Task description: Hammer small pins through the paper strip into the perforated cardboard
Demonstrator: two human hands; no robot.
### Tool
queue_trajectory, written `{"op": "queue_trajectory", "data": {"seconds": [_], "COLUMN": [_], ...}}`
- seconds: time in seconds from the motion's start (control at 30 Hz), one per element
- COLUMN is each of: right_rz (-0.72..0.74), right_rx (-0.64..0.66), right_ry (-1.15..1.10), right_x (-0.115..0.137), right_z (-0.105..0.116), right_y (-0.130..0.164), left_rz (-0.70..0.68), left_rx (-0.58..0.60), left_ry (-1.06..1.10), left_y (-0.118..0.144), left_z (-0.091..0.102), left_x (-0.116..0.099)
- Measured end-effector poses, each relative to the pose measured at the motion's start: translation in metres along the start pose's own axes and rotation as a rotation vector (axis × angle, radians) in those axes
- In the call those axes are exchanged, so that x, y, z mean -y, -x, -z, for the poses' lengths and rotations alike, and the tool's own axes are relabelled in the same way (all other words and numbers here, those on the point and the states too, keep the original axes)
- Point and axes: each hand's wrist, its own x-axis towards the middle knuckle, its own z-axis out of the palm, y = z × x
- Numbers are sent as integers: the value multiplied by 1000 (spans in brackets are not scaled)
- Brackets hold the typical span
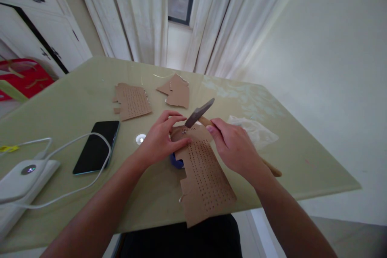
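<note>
My right hand (234,143) is wrapped round the wooden handle of a hammer (199,113); its metal head is over the far end of a piece of brown cardboard (208,173). Rows of small holes run down this cardboard, and its near end reaches past the table edge. My left hand (165,135) rests at the cardboard's far left side, thumb on top and fingers spread apart. Between thumb and fingers a small shiny metal bit (184,132) sits on the cardboard, too small to name. Something blue (177,162) shows from under the cardboard, mostly hidden.
On the table (145,197) lie another holed cardboard piece (133,101), torn cardboard scraps (179,92), a small round white item (140,139) and a clear plastic bag (254,131). To the left are a black phone (97,147), a white cable (86,185) and a white power strip (24,185).
</note>
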Motion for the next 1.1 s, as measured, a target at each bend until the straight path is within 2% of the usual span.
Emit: {"op": "queue_trajectory", "data": {"seconds": [0.13, 0.33, 0.5, 0.57, 0.7, 0.8, 0.87, 0.93, 1.03, 1.1], "right_rz": [59, 33, 111, 82, -30, -75, -99, -117, -120, -115], "right_rx": [66, -3, 88, 17, -252, -332, -327, -315, -286, -272], "right_ry": [21, -49, -84, -137, -253, -236, -207, -197, -212, -221], "right_x": [1, -6, -9, -12, -24, -33, -39, -42, -44, -44], "right_z": [-2, 3, 0, -4, -19, -31, -37, -41, -46, -49], "right_y": [-2, -6, -10, -12, -13, -11, -10, -10, -12, -13], "left_rz": [14, 15, 30, 32, 32, 80, 195, 323, 321, 344], "left_rx": [-5, -4, -26, -24, -35, -134, -231, -276, -170, -75], "left_ry": [11, -6, -5, -9, 10, 24, -48, -252, -567, -624], "left_y": [2, 2, 3, 4, 3, 1, 0, 2, 9, 14], "left_z": [0, 1, 1, 1, 3, 9, 16, 26, 39, 43], "left_x": [0, -2, 0, 0, -2, -1, 7, 23, 53, 69]}}
